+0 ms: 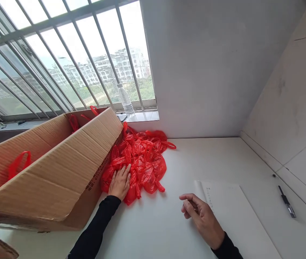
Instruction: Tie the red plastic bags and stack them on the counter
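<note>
A pile of knotted red plastic bags (pixel 144 163) lies on the white table against the cardboard box. My left hand (pixel 120 182) rests on the near left side of the pile, its fingers spread and lying on the plastic; what the bags contain is hidden. Over the table to the right, my right hand (pixel 200 217) hangs beside the left edge of an open notebook (pixel 233 212). Its fingers are loosely curled, with the index finger and thumb apart, and nothing shows between them.
A long cardboard box (pixel 61 169) with red bag handles inside takes up the left side. A clear plastic bottle (pixel 126 100) stands on the windowsill before metal bars. A black pen (pixel 287 202) lies at the right near the wall.
</note>
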The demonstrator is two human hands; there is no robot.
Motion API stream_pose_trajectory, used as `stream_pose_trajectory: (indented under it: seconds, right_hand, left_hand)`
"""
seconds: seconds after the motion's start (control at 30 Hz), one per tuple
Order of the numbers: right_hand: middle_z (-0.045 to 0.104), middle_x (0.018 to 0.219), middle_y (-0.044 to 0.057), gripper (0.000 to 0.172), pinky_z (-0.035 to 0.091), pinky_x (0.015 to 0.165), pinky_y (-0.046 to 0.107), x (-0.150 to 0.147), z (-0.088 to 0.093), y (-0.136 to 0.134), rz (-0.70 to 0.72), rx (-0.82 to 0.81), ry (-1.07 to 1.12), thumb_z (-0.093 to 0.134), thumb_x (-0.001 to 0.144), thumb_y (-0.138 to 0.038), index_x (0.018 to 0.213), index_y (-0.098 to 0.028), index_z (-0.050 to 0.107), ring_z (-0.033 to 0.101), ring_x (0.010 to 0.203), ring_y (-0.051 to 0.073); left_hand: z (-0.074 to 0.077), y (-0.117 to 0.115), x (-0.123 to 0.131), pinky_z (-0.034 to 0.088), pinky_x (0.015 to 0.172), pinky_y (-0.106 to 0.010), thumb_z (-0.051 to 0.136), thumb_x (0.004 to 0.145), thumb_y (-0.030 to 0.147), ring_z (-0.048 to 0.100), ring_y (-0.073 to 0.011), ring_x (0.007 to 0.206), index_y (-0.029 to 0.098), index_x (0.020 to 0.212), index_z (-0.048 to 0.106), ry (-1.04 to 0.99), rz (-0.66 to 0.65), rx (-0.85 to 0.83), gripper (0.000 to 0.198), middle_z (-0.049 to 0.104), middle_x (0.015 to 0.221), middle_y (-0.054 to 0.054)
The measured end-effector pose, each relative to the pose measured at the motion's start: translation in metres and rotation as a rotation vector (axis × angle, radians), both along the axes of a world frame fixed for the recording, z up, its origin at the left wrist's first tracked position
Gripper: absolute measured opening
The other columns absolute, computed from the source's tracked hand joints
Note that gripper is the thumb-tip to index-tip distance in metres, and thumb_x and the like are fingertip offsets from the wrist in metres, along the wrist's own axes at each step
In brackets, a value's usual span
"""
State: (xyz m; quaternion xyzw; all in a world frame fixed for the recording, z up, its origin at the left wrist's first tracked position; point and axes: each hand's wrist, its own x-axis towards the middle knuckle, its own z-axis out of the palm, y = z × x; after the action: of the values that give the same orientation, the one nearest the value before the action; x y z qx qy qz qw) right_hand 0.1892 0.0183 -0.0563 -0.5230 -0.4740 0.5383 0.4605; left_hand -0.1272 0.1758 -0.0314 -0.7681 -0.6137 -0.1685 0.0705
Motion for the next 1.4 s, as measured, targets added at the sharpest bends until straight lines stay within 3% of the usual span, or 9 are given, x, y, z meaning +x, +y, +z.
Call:
stream_pose_trajectory:
  seconds: [0.1,0.2,0.33,0.5,0.73,0.83,0.97,1.17,1.4]
  right_hand:
    - [0.065,0.080,0.004,0.051,0.050,0.075,0.035,-0.001,0.004,-0.001,-0.036,0.010,-0.005,0.049,0.092,-0.062,0.116,-0.020,0.063,0.060,0.073,0.019]
    - [0.065,0.080,0.003,0.048,0.050,0.075,0.034,-0.002,0.009,-0.003,-0.026,0.028,-0.002,0.048,0.093,-0.059,0.116,-0.020,0.063,0.059,0.073,0.018]
    - [0.065,0.080,0.004,0.048,0.050,0.074,0.034,-0.003,0.010,-0.003,-0.033,0.032,-0.004,0.049,0.092,-0.060,0.113,-0.019,0.064,0.059,0.072,0.018]
    - [0.065,0.078,0.003,0.052,0.050,0.073,0.034,-0.005,0.007,-0.002,-0.052,0.034,-0.004,0.050,0.090,-0.063,0.114,-0.019,0.064,0.059,0.070,0.018]
    - [0.064,0.073,0.003,0.059,0.050,0.068,0.034,-0.009,0.007,-0.002,-0.113,0.040,0.000,0.051,0.085,-0.070,0.110,-0.018,0.066,0.059,0.065,0.018]
    - [0.066,0.073,0.003,0.061,0.051,0.068,0.034,-0.011,0.005,-0.002,-0.130,0.043,-0.001,0.052,0.083,-0.071,0.109,-0.018,0.067,0.060,0.065,0.018]
    - [0.066,0.072,0.003,0.060,0.052,0.068,0.034,-0.011,0.001,-0.002,-0.130,0.063,0.004,0.053,0.082,-0.071,0.108,-0.018,0.068,0.060,0.065,0.018]
    - [0.066,0.071,0.004,0.058,0.052,0.066,0.035,-0.008,-0.002,-0.003,-0.116,0.121,-0.011,0.055,0.082,-0.068,0.105,-0.016,0.068,0.059,0.062,0.017]
    - [0.067,0.068,0.005,0.054,0.052,0.064,0.033,-0.002,0.008,-0.017,-0.171,0.236,-0.126,0.051,0.085,-0.063,0.098,-0.014,0.069,0.060,0.057,0.016]
  left_hand:
    - [0.003,-0.002,-0.005,0.026,0.120,-0.049,0.035,0.098,0.028,0.040,-0.0260,0.143,0.015,0.143,0.051,-0.002,-0.005,0.049,0.050,0.049,0.150,-0.013]
    - [0.007,-0.005,-0.002,0.014,0.121,-0.059,0.032,0.099,0.032,0.028,-0.0318,0.148,0.015,0.144,0.049,-0.045,0.140,0.140,0.051,0.038,0.157,-0.015]
    - [0.008,-0.002,-0.007,0.028,0.113,-0.063,0.037,0.096,0.035,0.034,-0.0429,0.142,0.005,0.141,0.052,-0.106,0.268,0.126,0.056,0.038,0.153,-0.028]
    - [0.007,-0.002,-0.016,0.028,0.117,-0.055,0.032,0.098,0.040,0.033,-0.0363,0.144,0.010,0.146,0.046,-0.149,0.263,0.157,0.058,0.036,0.155,-0.023]
    - [-0.002,-0.015,-0.021,0.031,0.117,-0.055,0.036,0.096,0.037,0.031,-0.0381,0.146,0.005,0.146,0.042,-0.204,0.237,0.173,0.060,0.030,0.157,-0.028]
    - [-0.008,-0.042,-0.017,0.028,0.117,-0.057,0.035,0.098,0.036,0.030,-0.0371,0.147,0.008,0.147,0.041,-0.215,0.225,0.208,0.057,0.027,0.159,-0.026]
    - [-0.024,-0.100,-0.020,0.025,0.118,-0.061,0.036,0.098,0.032,0.032,-0.0339,0.146,0.016,0.145,0.041,-0.211,0.168,0.232,0.050,0.035,0.156,-0.020]
    - [-0.034,-0.181,-0.055,0.042,0.110,-0.054,0.037,0.096,0.035,0.048,-0.0310,0.132,0.016,0.132,0.054,-0.258,0.227,0.189,0.044,0.050,0.141,-0.018]
    - [-0.033,-0.217,-0.073,0.045,0.107,-0.052,0.039,0.088,0.026,0.059,-0.0315,0.118,0.013,0.117,0.063,-0.250,0.278,0.156,0.040,0.065,0.122,-0.018]
